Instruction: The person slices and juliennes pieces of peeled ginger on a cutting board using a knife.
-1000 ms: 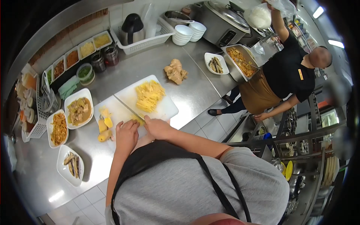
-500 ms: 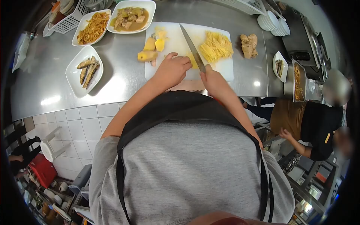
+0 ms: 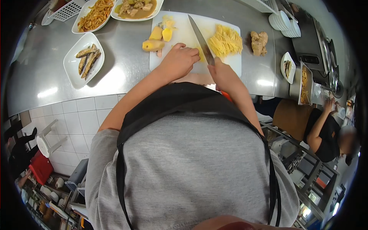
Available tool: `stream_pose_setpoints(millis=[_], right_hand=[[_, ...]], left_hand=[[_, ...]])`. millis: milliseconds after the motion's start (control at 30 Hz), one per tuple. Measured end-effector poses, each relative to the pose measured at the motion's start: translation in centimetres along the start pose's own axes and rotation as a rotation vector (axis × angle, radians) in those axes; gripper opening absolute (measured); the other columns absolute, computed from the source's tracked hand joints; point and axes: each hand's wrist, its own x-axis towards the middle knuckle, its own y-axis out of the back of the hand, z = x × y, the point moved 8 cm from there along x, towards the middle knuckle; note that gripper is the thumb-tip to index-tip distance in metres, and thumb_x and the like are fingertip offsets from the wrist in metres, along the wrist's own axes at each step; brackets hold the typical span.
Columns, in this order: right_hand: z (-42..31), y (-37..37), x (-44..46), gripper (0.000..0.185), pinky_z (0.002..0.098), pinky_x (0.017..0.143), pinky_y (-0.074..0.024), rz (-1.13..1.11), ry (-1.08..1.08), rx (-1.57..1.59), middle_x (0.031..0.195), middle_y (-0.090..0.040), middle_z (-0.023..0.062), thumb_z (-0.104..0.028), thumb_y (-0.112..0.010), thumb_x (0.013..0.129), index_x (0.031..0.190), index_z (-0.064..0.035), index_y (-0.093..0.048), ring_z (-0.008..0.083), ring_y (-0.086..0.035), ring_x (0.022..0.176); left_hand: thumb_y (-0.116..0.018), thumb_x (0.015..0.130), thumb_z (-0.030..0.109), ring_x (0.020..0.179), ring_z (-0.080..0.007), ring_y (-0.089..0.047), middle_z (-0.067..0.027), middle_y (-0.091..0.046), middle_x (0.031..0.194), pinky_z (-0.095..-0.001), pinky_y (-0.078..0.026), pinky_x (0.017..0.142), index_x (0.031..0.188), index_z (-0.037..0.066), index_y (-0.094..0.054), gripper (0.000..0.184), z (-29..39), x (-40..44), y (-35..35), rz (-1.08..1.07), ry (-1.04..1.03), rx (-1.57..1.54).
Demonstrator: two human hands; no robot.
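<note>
A white cutting board (image 3: 178,23) lies on the steel counter, in front of my body. My right hand (image 3: 225,76) is closed around the handle of a large kitchen knife (image 3: 200,37), whose blade points away across the board. To the left of the blade, my left hand (image 3: 180,60) is closed, its fingers curled down over yellow ginger slices (image 3: 201,55) that show at the fingertips. Right of the knife is a heap of shredded ginger (image 3: 225,41). Peeled ginger pieces (image 3: 154,45) and thin scraps sit on the board's left side.
An unpeeled ginger root (image 3: 259,43) rests right of the board. Dishes of fried fish (image 3: 88,61), shredded food (image 3: 95,17) and stew (image 3: 136,8) stand left. White bowls (image 3: 280,21) and a metal tray (image 3: 305,86) are at right, near another person (image 3: 324,130).
The view has shifted slightly, so the board and dishes sit higher in it. Both hands keep their places by the knife. At right, a person has raised an arm toward the counter.
</note>
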Motion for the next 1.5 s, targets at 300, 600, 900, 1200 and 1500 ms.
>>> stream_pose_setpoints(millis=[300,600,900,1200,1500], right_hand=[[0.4,-0.3,0.1,0.028,0.0525,0.070,-0.0471,0.051,0.054,-0.045,0.075,-0.060,0.0319,-0.022,-0.048,0.093,0.096,0.0064,-0.045,0.0477,-0.061,0.076],[0.5,-0.7,0.4,0.028,0.0537,0.071,-0.0459,0.118,0.129,-0.085,0.076,-0.060,0.0327,-0.021,-0.047,0.093,0.095,0.0063,-0.045,0.0483,-0.060,0.078],[-0.5,-0.3,-0.2,0.028,0.0536,0.066,-0.0469,0.118,0.212,-0.124,0.072,-0.059,0.0332,-0.021,-0.046,0.094,0.092,0.0066,-0.046,0.0476,-0.060,0.072],[0.4,-1.8,1.1,0.027,0.0536,0.067,-0.0467,0.150,0.154,-0.084,0.073,-0.060,0.0327,-0.020,-0.047,0.093,0.093,0.0071,-0.045,0.0486,-0.060,0.073],[0.7,-2.2,1.4,0.028,0.0525,0.069,-0.0472,0.195,0.111,-0.068,0.074,-0.060,0.0326,-0.021,-0.048,0.093,0.095,0.0072,-0.046,0.0477,-0.061,0.074]], left_hand=[[-0.059,0.077,0.004,0.095,-0.0193,-0.059,-0.0027,-0.059,0.099,-0.0401,-0.038,0.097,0.102,0.009,-0.064,0.025,0.1,-0.3,0.3,0.042,-0.021,-0.001],[-0.058,0.077,0.004,0.095,-0.0186,-0.059,-0.0020,-0.061,0.098,-0.0384,-0.038,0.096,0.099,0.008,-0.067,0.024,-0.5,-0.1,0.4,0.048,-0.019,-0.038],[-0.058,0.077,0.004,0.096,-0.0177,-0.059,-0.0018,-0.062,0.098,-0.0383,-0.038,0.095,0.100,0.009,-0.067,0.025,-0.6,-0.1,0.4,0.005,-0.015,-0.028],[-0.057,0.078,0.005,0.095,-0.0174,-0.059,-0.0020,-0.061,0.100,-0.0386,-0.039,0.094,0.100,0.008,-0.066,0.024,-0.6,-0.2,0.3,-0.012,-0.007,-0.031],[-0.057,0.078,0.005,0.094,-0.0178,-0.059,-0.0026,-0.061,0.099,-0.0383,-0.038,0.095,0.101,0.008,-0.066,0.026,-0.3,-0.3,0.2,-0.017,-0.022,-0.032]])
